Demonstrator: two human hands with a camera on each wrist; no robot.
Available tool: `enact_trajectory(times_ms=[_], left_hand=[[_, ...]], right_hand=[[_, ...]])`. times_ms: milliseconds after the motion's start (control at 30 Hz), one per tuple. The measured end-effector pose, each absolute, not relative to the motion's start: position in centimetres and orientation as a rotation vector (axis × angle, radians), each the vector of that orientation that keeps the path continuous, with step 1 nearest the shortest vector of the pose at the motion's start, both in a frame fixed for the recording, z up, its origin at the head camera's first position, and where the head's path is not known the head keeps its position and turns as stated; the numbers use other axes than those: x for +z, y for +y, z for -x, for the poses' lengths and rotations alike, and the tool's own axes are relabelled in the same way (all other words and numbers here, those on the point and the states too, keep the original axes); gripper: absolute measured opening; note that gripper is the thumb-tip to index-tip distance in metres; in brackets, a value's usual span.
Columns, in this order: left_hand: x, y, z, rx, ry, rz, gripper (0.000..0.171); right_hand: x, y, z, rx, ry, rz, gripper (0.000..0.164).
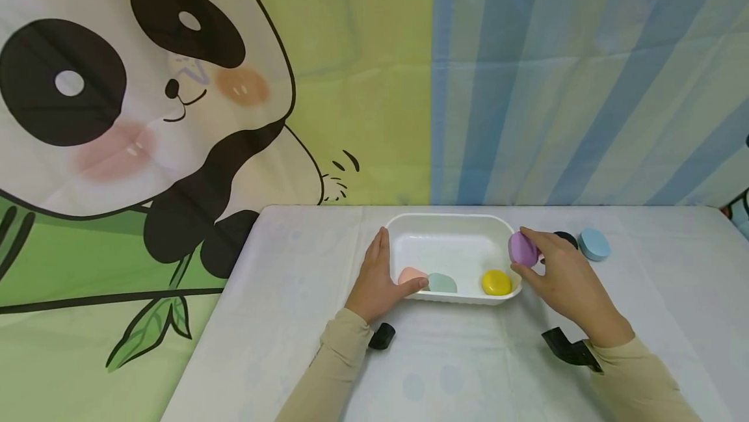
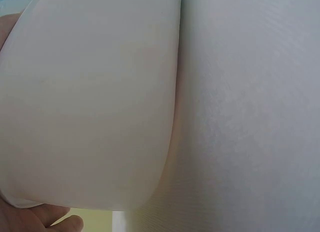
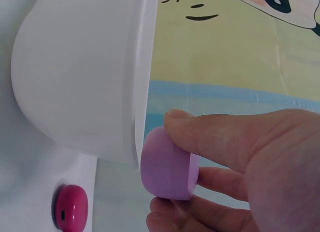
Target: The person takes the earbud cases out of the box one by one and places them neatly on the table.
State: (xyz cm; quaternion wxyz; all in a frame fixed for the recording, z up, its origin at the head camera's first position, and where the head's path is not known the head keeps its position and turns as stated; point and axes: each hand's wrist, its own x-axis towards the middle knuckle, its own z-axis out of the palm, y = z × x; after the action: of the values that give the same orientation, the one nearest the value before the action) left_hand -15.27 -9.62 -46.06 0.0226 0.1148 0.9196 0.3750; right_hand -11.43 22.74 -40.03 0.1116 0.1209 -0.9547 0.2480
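Note:
A white tray lies near the table's far edge. My left hand holds its left front corner, fingers along the outer side and thumb over the front rim. In the left wrist view the tray's wall hides most of that hand. My right hand pinches a small rounded purple case beside the tray's right rim; a seam runs round the purple case. Inside the tray are a yellow rounded piece, a pale green piece and a pink piece, the last partly hidden by my left thumb.
Right of the tray, a light blue rounded piece and a black one lie on the table, the black partly behind my right hand. A magenta case with a small dark slot lies there too. A printed panda cloth hangs behind.

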Motion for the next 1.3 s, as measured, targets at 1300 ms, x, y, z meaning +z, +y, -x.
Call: enact_trajectory(times_ms=[1300], left_hand=[[-45.9,-9.6,15.2,1.152,2.852,-0.362,0.13]], right_hand=[[-45.0,24.9,11.5,0.693,-2.88,-0.274,0.064]])
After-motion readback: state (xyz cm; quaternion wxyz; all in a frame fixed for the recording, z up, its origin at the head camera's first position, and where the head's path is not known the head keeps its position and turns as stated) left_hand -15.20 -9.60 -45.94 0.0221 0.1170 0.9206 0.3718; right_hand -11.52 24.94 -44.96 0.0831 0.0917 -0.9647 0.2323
